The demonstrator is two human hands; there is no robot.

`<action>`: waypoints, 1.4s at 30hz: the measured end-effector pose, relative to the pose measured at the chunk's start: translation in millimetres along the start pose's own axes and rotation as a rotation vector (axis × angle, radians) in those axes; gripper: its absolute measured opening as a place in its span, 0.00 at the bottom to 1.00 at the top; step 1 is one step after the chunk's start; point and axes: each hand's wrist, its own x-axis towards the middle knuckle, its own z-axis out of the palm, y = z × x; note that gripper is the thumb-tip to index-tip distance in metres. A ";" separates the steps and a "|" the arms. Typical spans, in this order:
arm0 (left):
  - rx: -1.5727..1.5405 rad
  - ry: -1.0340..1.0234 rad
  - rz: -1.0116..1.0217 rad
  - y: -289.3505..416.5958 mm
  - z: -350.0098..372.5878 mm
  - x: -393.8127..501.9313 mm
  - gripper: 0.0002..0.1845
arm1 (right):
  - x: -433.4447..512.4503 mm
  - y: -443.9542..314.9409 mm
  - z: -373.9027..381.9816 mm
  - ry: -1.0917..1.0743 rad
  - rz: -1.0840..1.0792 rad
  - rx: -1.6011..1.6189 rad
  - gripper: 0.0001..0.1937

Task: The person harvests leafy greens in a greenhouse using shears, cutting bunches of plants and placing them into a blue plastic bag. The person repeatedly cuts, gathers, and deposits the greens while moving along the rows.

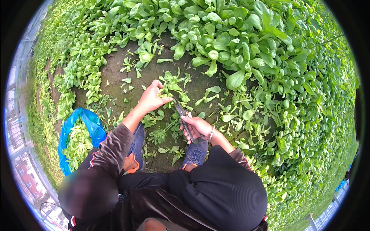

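Note:
My left hand pinches a small leafy green plant by its lower part, just above the soil. In my right hand is a pair of pruning shears, their dark blades pointing up and left at the base of that plant. Whether the blades touch the stem is hard to tell. A bangle circles my right wrist. Cut leaves and small sprigs lie on the bare soil around both hands.
Dense leafy greens grow ahead and to the right. A blue plastic bag holding picked greens stands left of my legs. My blue shoes are planted on the soil, with feathery weeds between them.

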 end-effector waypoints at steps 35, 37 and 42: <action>0.809 -0.125 1.127 264.8 105.2 86.5 0.13 | -97.1 3.1 -71.8 0.511 -0.954 0.653 0.20; 0.951 -0.009 1.034 267.8 102.0 109.6 0.26 | -95.4 0.8 -78.9 0.387 -0.849 0.559 0.21; 0.952 0.071 1.015 250.9 70.4 137.9 0.25 | -74.7 -18.0 -92.4 0.194 -0.704 0.517 0.26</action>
